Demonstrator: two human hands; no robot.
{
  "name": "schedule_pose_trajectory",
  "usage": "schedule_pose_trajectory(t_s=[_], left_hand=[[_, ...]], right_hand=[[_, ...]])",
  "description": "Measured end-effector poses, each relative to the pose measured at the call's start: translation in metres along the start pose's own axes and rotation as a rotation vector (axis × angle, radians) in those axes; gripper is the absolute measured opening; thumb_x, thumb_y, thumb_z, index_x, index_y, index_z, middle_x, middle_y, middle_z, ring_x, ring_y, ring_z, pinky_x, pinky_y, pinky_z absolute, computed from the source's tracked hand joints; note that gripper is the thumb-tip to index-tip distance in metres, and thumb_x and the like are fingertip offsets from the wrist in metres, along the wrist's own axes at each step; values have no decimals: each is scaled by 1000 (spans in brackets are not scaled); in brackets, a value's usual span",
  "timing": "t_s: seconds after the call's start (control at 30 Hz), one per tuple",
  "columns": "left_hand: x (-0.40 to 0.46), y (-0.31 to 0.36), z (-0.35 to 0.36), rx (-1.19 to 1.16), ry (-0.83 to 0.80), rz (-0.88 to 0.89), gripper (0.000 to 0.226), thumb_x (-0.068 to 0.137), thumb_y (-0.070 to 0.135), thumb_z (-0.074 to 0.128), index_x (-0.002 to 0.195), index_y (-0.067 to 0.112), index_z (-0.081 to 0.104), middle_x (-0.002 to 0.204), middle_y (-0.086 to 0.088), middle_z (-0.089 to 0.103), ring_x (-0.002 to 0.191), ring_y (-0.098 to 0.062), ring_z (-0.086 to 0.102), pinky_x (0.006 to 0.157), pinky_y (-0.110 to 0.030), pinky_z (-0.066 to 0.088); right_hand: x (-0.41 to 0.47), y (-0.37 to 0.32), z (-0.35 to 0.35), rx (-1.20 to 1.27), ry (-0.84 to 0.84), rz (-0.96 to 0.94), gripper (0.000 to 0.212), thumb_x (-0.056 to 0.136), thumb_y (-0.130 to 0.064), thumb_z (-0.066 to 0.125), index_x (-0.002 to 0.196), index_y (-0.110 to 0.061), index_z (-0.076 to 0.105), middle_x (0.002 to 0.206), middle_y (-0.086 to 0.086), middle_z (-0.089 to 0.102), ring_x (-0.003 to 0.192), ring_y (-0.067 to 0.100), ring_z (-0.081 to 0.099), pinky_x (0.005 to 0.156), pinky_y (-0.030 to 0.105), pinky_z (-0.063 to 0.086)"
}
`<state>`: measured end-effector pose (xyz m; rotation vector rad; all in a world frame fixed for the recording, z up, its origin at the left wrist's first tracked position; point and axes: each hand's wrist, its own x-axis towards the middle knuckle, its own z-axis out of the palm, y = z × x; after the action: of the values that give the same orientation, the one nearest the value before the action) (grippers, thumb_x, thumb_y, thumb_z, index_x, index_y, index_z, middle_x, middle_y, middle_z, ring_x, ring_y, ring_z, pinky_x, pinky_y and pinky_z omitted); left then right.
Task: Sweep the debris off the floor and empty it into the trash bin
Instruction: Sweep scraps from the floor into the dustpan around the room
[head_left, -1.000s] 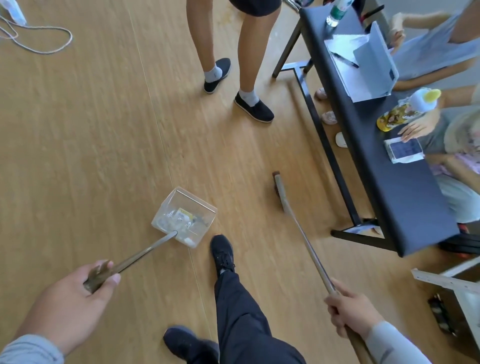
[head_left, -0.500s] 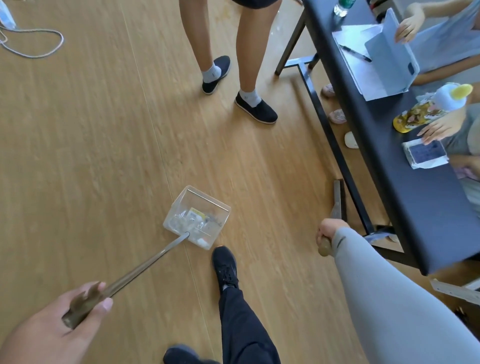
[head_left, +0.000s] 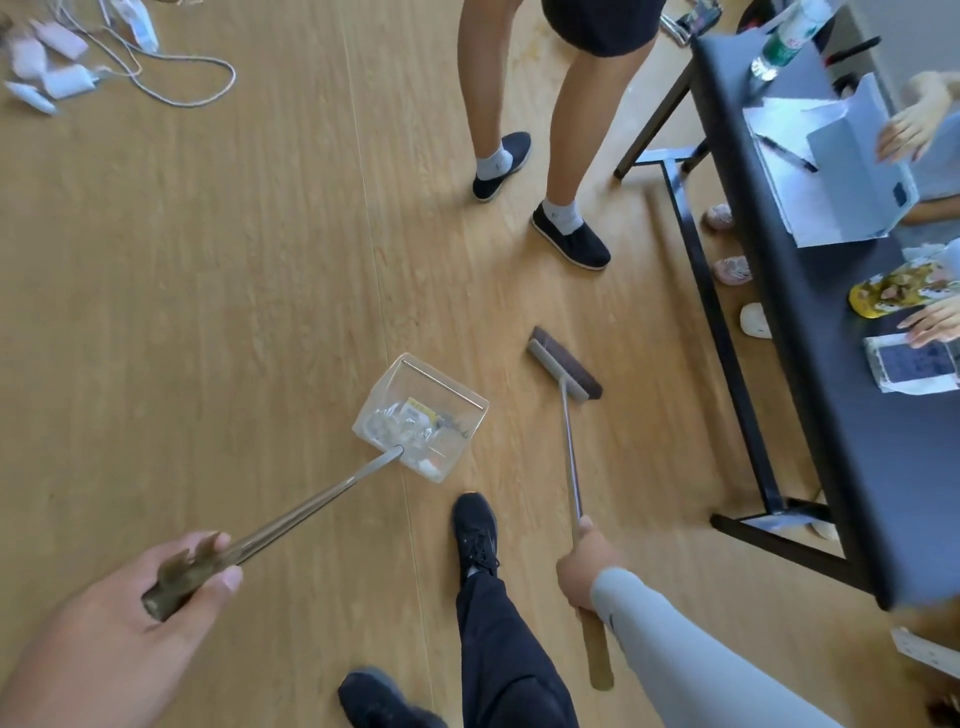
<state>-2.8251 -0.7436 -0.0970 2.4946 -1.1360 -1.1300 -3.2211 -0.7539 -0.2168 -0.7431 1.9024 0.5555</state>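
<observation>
The left hand (head_left: 150, 597) is gripping the dustpan (head_left: 421, 415) handle at 8 o'clock. The clear dustpan is lying on the wooden floor (head_left: 208, 312) near the centre and is holding the debris (head_left: 410, 421). The right hand (head_left: 584, 566) is closing around the broom (head_left: 563, 371) handle at 5 o'clock; the broom head is resting just beside the dustpan, at its 3 o'clock.

The floor (head_left: 218, 291) is wood-grain plank with a soft sheen. The dustpan (head_left: 422, 415) is clear glossy plastic on a polished metal shaft; the broom (head_left: 564, 370) has dark bristles, a metal pole and perhaps a wooden grip. The tabletop (head_left: 852, 467) looks matt black.
</observation>
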Motion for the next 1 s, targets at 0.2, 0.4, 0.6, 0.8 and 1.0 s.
schedule_pose_trajectory(t_s=[0.2,0.4,0.6,0.8,1.0], left_hand=[[-35,-55,-47,-16,49,20,48,51,85,64,94,64,64,92,18,73,90,-19,68,88,-48,54],[-79,-91,-75,35,-15,-3,29,83,35,76,84,57,57,83,14,72,80,-20,65,73,-36,48],[-86,-163,-78,-41,29,-167,29,69,55,76,93,66,63,78,22,72,73,-18,67,71,-46,57],[-84,-203,-61,-45,75,-292,32,61,59,76,91,63,66,82,31,69,82,-19,70,84,-46,56],[-105,-201,-71,3,39,-285,34,77,35,81,86,64,64,83,26,71,87,-14,67,82,-38,50]], right_hand=[[-79,27,58,-66,-124,-205,69,93,-8,45,157,-14,19,117,8,53,90,19,60,89,29,51],[-126,48,33,167,-190,-120,54,95,-3,54,145,-21,45,72,10,53,44,13,44,41,25,44],[-83,-41,-4,64,100,-214,39,95,-8,49,132,-16,53,73,11,56,53,24,55,46,29,49],[-21,-148,51,-291,83,-308,39,94,-9,52,131,2,56,104,15,57,90,27,52,94,41,53],[-84,-47,143,-628,-42,-269,91,90,1,43,159,-32,-7,92,-3,59,67,13,58,58,24,54]])
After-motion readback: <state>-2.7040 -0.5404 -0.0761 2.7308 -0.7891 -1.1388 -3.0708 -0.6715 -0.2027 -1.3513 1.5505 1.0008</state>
